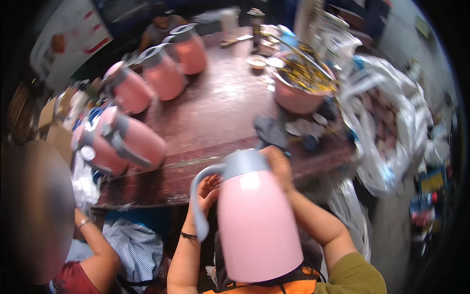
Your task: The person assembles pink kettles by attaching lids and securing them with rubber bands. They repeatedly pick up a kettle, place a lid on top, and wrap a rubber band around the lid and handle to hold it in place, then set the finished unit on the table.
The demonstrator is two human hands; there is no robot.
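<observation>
A pink vacuum jug (259,220) with a grey collar and a grey handle leans in front of my body, its collar end pointing away from me. My right hand (278,169) is closed against the right side of the collar. Beside the jug's left side, behind the loop of the handle, my left hand (209,192) shows loosely curled fingers, apart from each other. Whether that hand touches the jug's body is hard to see. The jug's far side and part of the right fingers are hidden.
More pink jugs (164,78) stand along the left of the dark red table (220,108). A pink basin (298,100) of yellow and dark scraps stands to the right, near a grey cloth (270,130) and a white plastic bag (362,142). Another person's arm (100,245) is at lower left.
</observation>
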